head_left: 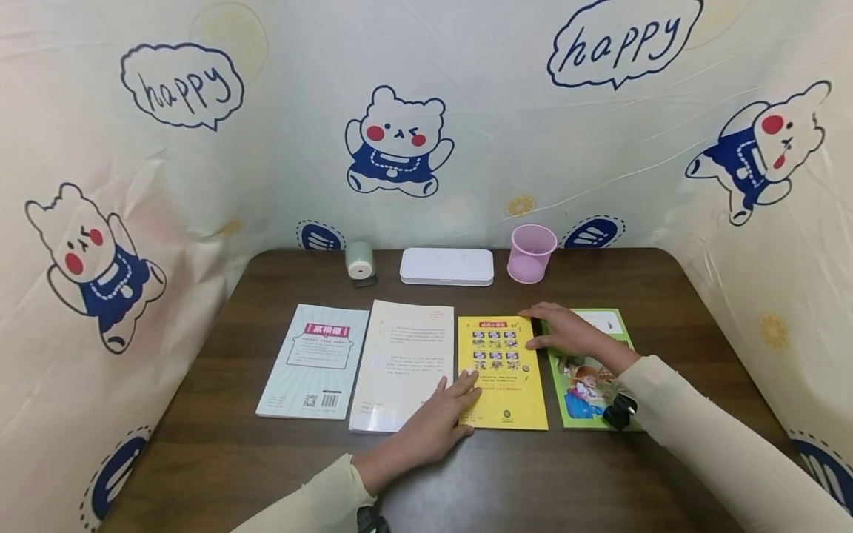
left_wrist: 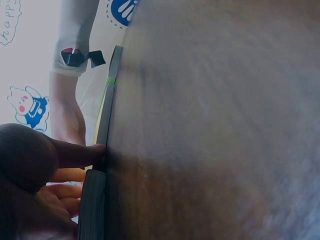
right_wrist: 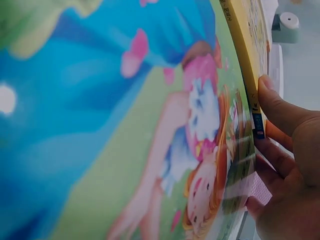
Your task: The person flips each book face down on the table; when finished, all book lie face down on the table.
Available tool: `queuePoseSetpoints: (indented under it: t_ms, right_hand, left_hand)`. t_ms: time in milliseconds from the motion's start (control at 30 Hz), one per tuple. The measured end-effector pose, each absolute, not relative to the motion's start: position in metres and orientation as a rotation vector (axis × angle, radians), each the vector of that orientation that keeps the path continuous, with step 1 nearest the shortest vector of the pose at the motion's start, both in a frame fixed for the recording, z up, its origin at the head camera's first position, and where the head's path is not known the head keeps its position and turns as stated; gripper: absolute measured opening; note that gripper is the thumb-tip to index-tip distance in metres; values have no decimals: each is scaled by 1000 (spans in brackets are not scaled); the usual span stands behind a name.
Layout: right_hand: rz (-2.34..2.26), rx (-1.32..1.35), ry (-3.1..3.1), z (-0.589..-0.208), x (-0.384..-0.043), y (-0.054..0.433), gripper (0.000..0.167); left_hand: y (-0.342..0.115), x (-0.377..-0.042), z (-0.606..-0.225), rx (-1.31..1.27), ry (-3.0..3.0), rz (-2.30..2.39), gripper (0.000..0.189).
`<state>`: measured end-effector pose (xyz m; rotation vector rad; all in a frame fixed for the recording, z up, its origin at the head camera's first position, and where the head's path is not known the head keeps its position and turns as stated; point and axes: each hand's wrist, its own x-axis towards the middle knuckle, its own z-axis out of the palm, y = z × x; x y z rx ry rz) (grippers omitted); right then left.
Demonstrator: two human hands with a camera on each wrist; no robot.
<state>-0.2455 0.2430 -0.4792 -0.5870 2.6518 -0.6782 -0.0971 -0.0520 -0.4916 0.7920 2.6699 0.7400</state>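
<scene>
A cream curtain printed with bears and "happy" bubbles wraps three sides of a dark wooden counter (head_left: 600, 474). Four books lie in a row across its middle: a pale teal book (head_left: 315, 360) toward the left edge, a white book (head_left: 401, 363) beside it, then a yellow book (head_left: 501, 370), and a green picture book (head_left: 589, 385) toward the right edge. Along the far edge stand a small green device (head_left: 360, 260), a white case (head_left: 446, 266) and a pink cup (head_left: 532, 253).

We see the left hand (head_left: 436, 422) lying flat at the yellow book's near left corner, its fingers (head_left: 466, 385) straight and close together, resting over the seam between the white and yellow books. The right hand (head_left: 563, 333) lies across the green picture book's far part, its fingers stretched out and slightly apart, with the tips at the yellow book's far right edge. In the right wrist view the thumb (right_wrist: 280, 107) presses against that yellow edge; we think the fingers below touch it too, though the blur leaves this unsure.
</scene>
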Motion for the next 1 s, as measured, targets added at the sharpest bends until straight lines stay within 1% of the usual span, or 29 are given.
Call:
queuePoseSetpoints:
  t_ms: [633,1000]
  right_hand:
    - [-673,-571,2664,-484,-246,242,66]
    - [-624,-556,2673,-480,-246,241,71]
  left_hand:
    - [-52,-98,-494,797,2671,727,63]
    - [-52,-97,-495,813,2684,717,63]
